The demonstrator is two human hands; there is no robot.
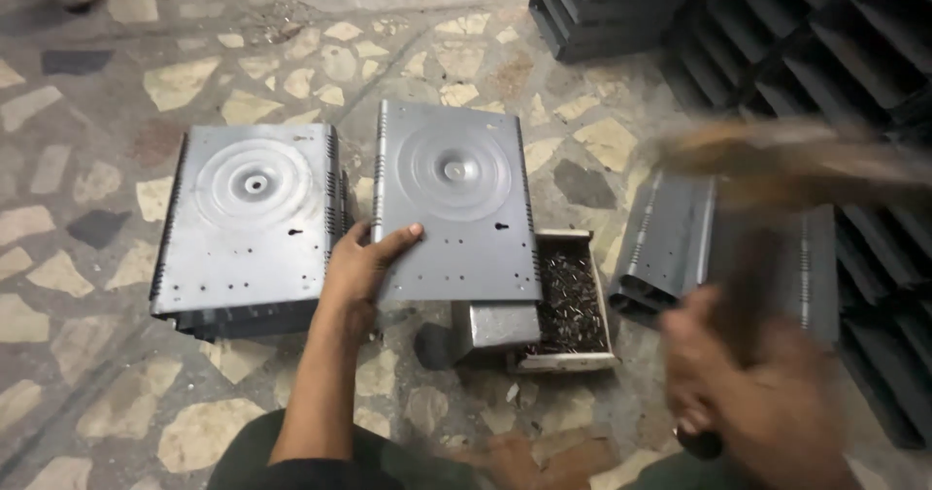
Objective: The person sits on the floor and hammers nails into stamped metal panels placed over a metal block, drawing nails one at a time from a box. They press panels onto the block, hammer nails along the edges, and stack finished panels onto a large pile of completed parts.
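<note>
Gripping the near-left edge of a grey metal panel (454, 199) on the floor, left hand (364, 267) pinches it, stiff, light, sharp-edged by judgement, while blurred right hand (752, 393) wraps a hammer (777, 160) handle.

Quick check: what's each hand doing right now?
Left hand: gripping the grey metal panel's edge.
Right hand: motion-blurred, closed round a dark handle.
</note>
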